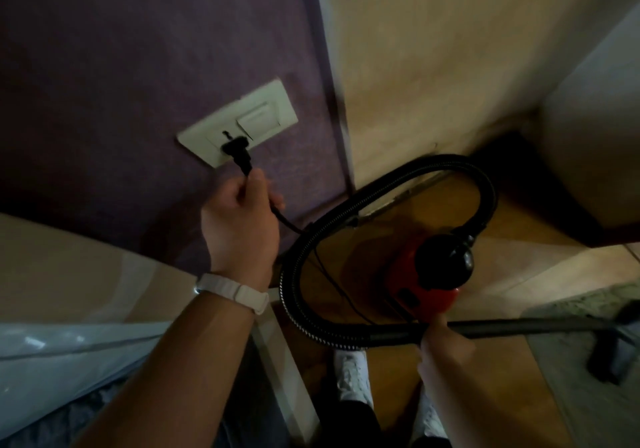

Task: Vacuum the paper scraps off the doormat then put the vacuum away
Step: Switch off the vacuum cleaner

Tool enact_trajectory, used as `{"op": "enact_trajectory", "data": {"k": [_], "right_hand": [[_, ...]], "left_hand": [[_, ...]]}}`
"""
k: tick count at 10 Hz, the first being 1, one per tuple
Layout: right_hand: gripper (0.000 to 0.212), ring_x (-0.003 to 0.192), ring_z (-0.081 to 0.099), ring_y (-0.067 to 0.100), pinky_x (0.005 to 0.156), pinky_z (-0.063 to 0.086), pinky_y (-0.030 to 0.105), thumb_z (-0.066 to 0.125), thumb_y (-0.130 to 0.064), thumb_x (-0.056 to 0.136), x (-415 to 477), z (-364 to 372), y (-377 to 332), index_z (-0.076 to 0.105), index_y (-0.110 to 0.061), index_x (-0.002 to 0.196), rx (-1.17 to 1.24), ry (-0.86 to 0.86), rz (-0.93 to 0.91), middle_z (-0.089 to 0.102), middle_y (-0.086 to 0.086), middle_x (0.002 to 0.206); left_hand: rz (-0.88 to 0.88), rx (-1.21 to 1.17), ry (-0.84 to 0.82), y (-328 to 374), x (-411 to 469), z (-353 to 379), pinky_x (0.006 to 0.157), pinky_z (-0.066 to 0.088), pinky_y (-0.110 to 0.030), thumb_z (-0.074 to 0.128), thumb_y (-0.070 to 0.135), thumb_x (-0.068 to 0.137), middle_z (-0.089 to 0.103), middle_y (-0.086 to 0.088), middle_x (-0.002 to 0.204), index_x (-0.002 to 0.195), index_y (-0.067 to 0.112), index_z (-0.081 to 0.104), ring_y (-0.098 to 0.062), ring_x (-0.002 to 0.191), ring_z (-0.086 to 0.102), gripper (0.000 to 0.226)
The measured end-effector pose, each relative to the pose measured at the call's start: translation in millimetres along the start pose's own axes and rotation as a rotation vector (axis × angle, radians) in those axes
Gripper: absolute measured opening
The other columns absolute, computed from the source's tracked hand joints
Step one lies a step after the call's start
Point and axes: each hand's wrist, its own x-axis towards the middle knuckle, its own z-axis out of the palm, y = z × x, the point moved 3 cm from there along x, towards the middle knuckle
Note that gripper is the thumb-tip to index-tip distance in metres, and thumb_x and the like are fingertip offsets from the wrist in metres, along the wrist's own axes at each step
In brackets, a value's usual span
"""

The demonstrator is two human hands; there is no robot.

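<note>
Left hand (pixel 242 219): fingers pinching the black power cord (pixel 282 220) just below the plug (pixel 237 153), seated in the wall socket (pixel 239 125). Right hand (pixel 438 338): fingers wrapped around the vacuum wand (pixel 519 328). Red vacuum (pixel 427 274): on the floor, right of the socket. Doormat (pixel 588 378): farther right.

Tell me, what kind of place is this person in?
Probably a room or hallway in a home: a wall socket on purple wallpaper, a wooden floor, a red vacuum cleaner, and a doormat at the right edge.
</note>
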Motion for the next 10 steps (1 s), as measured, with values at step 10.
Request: {"op": "enact_trajectory", "data": {"k": [10], "right_hand": [[0.042, 0.086, 0.068, 0.024, 0.086, 0.056, 0.052, 0.067, -0.029, 0.082, 60, 19, 46, 0.043, -0.025, 0.117, 0.231, 0.123, 0.209, 0.069, 0.004, 0.094]], "left_hand": [[-0.026, 0.437, -1.032, -176, -130, 281, 0.057, 0.046, -0.035, 0.053, 0.039, 0.095, 0.059, -0.002, 0.072, 0.07, 0.026, 0.048, -0.022, 0.068, 0.057, 0.029]]}}
